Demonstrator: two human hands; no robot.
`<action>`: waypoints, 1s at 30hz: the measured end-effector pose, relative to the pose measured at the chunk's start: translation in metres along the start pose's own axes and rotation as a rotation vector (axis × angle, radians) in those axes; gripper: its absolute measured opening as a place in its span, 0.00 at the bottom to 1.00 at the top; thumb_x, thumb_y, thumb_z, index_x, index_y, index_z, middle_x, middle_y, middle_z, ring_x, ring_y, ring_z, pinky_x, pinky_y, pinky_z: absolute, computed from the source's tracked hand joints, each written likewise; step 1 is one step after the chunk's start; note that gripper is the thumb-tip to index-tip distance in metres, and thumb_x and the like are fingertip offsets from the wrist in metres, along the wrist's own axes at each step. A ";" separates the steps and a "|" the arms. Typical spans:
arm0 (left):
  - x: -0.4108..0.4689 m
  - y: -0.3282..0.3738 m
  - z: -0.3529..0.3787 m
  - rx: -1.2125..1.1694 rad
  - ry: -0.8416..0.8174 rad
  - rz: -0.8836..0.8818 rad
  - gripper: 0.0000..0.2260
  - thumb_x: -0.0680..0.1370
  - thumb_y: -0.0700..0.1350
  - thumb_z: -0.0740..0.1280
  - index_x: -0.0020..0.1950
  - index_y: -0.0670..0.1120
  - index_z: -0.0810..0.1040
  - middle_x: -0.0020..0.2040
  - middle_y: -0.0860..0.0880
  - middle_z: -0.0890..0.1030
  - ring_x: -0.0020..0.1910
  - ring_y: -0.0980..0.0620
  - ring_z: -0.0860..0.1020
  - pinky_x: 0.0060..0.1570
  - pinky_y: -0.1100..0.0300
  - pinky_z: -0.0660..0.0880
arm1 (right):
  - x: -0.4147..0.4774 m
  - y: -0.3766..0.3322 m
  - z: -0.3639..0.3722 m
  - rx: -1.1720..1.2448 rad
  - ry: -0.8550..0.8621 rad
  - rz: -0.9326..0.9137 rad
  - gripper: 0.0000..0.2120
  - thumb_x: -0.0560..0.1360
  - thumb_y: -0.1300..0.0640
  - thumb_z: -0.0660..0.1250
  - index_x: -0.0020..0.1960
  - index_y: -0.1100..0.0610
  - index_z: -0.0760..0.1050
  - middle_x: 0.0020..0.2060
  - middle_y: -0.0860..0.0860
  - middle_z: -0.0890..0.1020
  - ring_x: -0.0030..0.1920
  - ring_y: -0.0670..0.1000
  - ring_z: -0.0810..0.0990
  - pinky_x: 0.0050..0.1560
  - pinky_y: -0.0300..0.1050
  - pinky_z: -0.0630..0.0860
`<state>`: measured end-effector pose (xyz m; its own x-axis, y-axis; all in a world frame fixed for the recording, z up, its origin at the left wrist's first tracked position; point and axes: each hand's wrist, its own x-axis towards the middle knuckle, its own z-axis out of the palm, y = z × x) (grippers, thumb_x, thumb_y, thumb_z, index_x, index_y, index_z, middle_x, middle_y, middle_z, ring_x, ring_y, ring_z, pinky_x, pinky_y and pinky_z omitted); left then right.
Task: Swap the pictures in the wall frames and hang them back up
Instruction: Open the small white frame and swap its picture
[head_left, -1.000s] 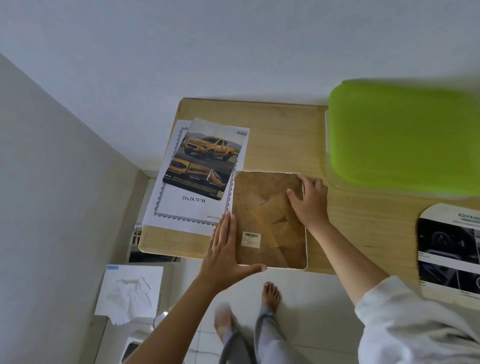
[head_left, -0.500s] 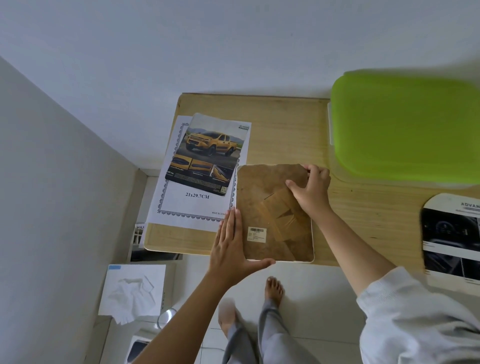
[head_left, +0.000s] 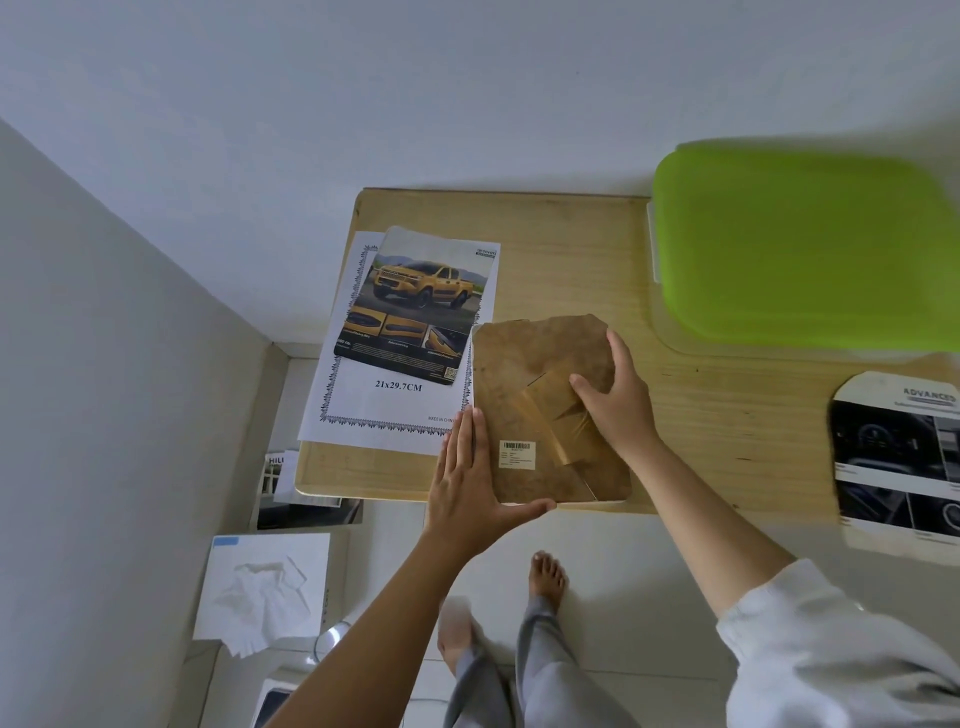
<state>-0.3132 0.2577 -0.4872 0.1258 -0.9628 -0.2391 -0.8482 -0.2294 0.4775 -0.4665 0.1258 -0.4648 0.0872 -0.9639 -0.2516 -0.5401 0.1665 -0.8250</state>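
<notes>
The step in hand is judged to be the opening of a white-rimmed picture frame (head_left: 587, 502), which lies face down at the near edge of the pale wooden table (head_left: 571, 249). Its brown fibreboard backing (head_left: 524, 374), with a folded easel flap and a white barcode sticker (head_left: 517, 454), faces up.

The left hand (head_left: 467, 483) is laid flat with straight fingers along the frame's left side, and its thumb is stretched along the near edge. The backing is gripped by the right hand (head_left: 615, 400), the fingers being curled over its far right edge and the thumb pressed on top. That far corner appears to be lifted slightly.

The next move is likely to call for the backing to be raised clear while the frame is held down, so that the sheet inside can be exchanged. What the frame holds is hidden beneath the backing.

Just left of the frame a glossy print of a yellow pickup truck (head_left: 421, 306) rests on a white bordered insert sheet (head_left: 384, 410). At the far right stands a lime-green lidded plastic box (head_left: 800, 244), whose contents cannot be seen. Below the table, to the left, a white tissue box (head_left: 265, 587) has a tissue protruding from it.
</notes>
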 end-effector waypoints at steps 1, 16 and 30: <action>0.000 0.000 0.000 0.001 0.001 0.000 0.58 0.60 0.79 0.56 0.73 0.47 0.29 0.74 0.50 0.33 0.72 0.56 0.31 0.69 0.62 0.31 | -0.006 0.004 0.001 0.015 -0.001 0.019 0.33 0.75 0.57 0.66 0.75 0.51 0.53 0.73 0.49 0.62 0.72 0.49 0.62 0.69 0.44 0.62; -0.015 -0.021 -0.002 0.079 -0.025 0.095 0.56 0.62 0.79 0.50 0.73 0.44 0.31 0.75 0.47 0.35 0.73 0.54 0.33 0.71 0.60 0.34 | -0.038 0.026 -0.013 0.251 -0.096 0.128 0.29 0.77 0.62 0.63 0.73 0.45 0.58 0.68 0.56 0.71 0.68 0.55 0.69 0.68 0.55 0.67; -0.018 -0.031 0.001 0.121 -0.045 0.122 0.55 0.62 0.80 0.48 0.72 0.45 0.28 0.75 0.47 0.34 0.73 0.52 0.33 0.71 0.56 0.38 | -0.093 0.078 -0.074 -0.010 0.359 0.258 0.21 0.78 0.56 0.62 0.70 0.57 0.66 0.64 0.57 0.74 0.64 0.56 0.72 0.65 0.52 0.69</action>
<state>-0.2896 0.2824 -0.4981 -0.0027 -0.9744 -0.2247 -0.9119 -0.0898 0.4006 -0.5787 0.2128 -0.4681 -0.3470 -0.9026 -0.2548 -0.5147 0.4104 -0.7528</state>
